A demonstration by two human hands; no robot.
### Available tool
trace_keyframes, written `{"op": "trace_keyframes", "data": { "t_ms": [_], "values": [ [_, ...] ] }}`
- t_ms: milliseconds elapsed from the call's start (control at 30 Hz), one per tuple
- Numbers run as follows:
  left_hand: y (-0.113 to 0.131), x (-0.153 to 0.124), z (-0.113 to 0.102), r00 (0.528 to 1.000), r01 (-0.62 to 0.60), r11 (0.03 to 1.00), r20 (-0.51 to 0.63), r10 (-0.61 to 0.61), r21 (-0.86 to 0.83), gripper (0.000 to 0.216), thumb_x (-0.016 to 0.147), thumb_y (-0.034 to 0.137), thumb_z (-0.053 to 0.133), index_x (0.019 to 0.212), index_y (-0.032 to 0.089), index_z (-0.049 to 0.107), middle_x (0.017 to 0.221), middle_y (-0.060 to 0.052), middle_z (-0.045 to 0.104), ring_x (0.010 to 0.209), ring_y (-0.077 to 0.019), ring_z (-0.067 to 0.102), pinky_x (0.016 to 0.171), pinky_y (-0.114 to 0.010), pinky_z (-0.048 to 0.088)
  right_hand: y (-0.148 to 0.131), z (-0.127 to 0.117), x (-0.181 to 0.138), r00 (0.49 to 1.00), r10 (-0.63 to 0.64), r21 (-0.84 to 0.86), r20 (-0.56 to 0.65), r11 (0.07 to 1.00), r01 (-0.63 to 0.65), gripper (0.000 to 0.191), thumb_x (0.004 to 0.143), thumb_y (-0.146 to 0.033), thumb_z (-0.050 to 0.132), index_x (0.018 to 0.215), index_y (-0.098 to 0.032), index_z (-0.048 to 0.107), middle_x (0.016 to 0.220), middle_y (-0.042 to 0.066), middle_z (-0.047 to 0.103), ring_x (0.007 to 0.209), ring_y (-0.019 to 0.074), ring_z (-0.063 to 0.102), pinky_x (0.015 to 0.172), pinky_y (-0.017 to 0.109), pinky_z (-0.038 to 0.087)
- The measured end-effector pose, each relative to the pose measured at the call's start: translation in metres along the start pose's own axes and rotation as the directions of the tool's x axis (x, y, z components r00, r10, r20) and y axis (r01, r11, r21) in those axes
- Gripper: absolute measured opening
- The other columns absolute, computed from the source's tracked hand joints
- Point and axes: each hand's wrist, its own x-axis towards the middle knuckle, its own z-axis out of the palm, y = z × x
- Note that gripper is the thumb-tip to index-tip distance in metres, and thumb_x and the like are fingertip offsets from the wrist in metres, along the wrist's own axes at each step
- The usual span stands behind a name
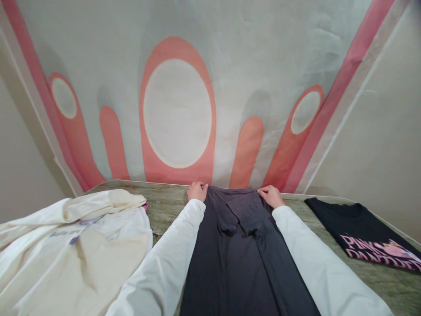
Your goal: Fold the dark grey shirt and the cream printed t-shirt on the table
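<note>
As the left hand [197, 191] and right hand [270, 195] clamp fingers on the grey garment [237, 250] at twelve o'clock, a cream top [75, 245] lies at nine.

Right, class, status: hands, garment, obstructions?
Left hand, right hand closed on far corners of dark grey garment. Laid out on table. Cream tops left, black T-shirt right, both aside.

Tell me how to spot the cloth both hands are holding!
On the stone-patterned table, three garments lie side by side. The middle one, the grey garment, has the left hand and right hand gripping its far edge. It is plain dark grey, unlike the cream top and the pink-printed black T-shirt.
</note>
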Motion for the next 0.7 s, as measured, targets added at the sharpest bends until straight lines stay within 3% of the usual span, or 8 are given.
{"op": "trace_keyframes", "data": {
  "t_ms": [167,433,700],
  "values": [
    [0.002,-0.003,-0.003,0.998,-0.021,0.997,0.055,0.017,0.076,0.024,0.072,0.042,0.056,0.086,0.023,0.061,0.096,-0.007,0.06,0.093,-0.0237,0.052,0.079,-0.036,0.037,-0.002,-0.004,-0.001,0.997,-0.072,-0.111,0.04,0.991,0.076,0.02,0.074,-0.032,0.051,0.076,-0.024,0.07,0.084,0.005,0.067,0.083,0.0212,0.057,0.071,0.029,0.041],
    [0.001,-0.003,0.0,0.994,-0.054,0.998,0.093,0.057,-0.033,0.009,0.073,0.026,0.056,0.081,0.023,0.056,0.083,0.0,0.063,0.084,-0.0169,0.056,0.077,-0.029,0.038,-0.018,-0.009,0.001,0.978,-0.177,-0.342,0.107,0.918,0.203,0.025,0.079,-0.025,0.046,0.066,-0.018,0.067,0.081,0.014,0.064,0.09,0.0263,0.05,0.08,0.041,0.029],
    [-0.002,-0.001,0.005,0.998,-0.031,0.993,0.054,0.037,-0.113,0.018,0.075,0.019,0.054,0.093,0.021,0.052,0.091,-0.002,0.063,0.087,-0.0154,0.057,0.076,-0.026,0.039,-0.026,-0.011,0.008,0.967,-0.152,-0.41,0.204,0.884,0.225,0.025,0.078,-0.018,0.043,0.072,-0.011,0.066,0.086,0.019,0.064,0.092,0.0254,0.052,0.083,0.038,0.027]
  ]
}}
